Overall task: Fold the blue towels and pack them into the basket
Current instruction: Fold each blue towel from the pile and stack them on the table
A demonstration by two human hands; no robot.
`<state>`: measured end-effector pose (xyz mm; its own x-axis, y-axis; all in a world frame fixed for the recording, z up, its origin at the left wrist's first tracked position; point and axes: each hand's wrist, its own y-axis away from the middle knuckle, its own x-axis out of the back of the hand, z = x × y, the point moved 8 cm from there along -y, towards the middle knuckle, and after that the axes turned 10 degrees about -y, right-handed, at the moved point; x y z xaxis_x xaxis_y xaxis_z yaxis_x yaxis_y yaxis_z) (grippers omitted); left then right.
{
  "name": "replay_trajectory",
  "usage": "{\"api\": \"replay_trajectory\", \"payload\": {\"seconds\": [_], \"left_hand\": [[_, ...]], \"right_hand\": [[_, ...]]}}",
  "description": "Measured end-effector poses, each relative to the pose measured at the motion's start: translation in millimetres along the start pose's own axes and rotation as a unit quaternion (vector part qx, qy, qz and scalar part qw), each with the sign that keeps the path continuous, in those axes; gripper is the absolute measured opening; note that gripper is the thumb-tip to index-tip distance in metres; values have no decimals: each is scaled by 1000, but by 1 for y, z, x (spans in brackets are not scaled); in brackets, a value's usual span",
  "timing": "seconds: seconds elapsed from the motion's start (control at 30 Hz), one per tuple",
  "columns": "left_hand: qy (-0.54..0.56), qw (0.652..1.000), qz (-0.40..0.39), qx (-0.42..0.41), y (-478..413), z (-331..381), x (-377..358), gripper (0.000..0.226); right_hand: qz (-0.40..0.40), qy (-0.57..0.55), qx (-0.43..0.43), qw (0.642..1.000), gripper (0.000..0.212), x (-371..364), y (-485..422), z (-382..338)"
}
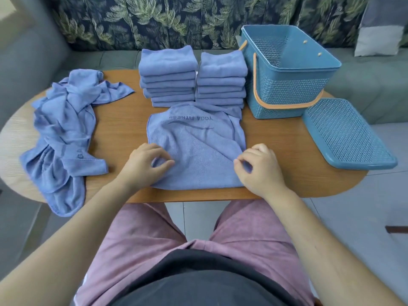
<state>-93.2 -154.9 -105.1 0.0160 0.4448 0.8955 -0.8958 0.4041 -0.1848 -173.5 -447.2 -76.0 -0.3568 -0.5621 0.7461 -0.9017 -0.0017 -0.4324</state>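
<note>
A blue towel [196,149] with dark lettering lies partly folded on the wooden table [123,129] in front of me. My left hand [145,164] pinches its left edge. My right hand [259,166] pinches its right edge. Behind it stand two stacks of folded blue towels, the left stack [169,78] and the right stack [221,80]. A heap of unfolded blue towels [64,133] lies at the table's left end, hanging over the edge. The blue plastic basket [287,91] with an orange handle stands at the back right, open and with nothing visible inside.
The basket's blue perforated lid [346,135] lies flat on the table's right end, partly over the edge. A grey sofa with a leaf-patterned back runs behind the table. My lap in pink shorts is under the table's near edge.
</note>
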Motion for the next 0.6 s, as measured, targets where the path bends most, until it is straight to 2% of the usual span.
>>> {"api": "replay_trajectory", "payload": {"seconds": [0.03,0.1,0.17,0.27,0.33,0.43,0.5,0.6], "left_hand": [[-44,999,17,-18,-8,10,0,36],[-92,995,2,-32,-23,27,-10,46],[-127,989,-67,-22,-32,32,-32,63],[-158,978,-134,6,-29,29,-58,83],[-174,976,-131,6,-17,30,-59,85],[-181,974,-133,-19,9,35,-53,84],[-173,974,-141,-26,18,37,-47,81],[-138,986,-93,-33,-11,46,-34,72]], "right_hand": [[-17,8,13,1000,19,-10,-7,-8],[-83,38,-2,996,32,-38,-20,-13],[-176,74,-39,981,53,-66,-27,-11],[-266,99,-87,955,64,-92,-19,-4],[-265,111,-98,953,68,-91,-4,-3],[-223,131,-78,963,76,-73,19,-14],[-177,131,-65,973,70,-61,20,-22],[-117,108,-35,987,57,-58,-8,-28]]}}
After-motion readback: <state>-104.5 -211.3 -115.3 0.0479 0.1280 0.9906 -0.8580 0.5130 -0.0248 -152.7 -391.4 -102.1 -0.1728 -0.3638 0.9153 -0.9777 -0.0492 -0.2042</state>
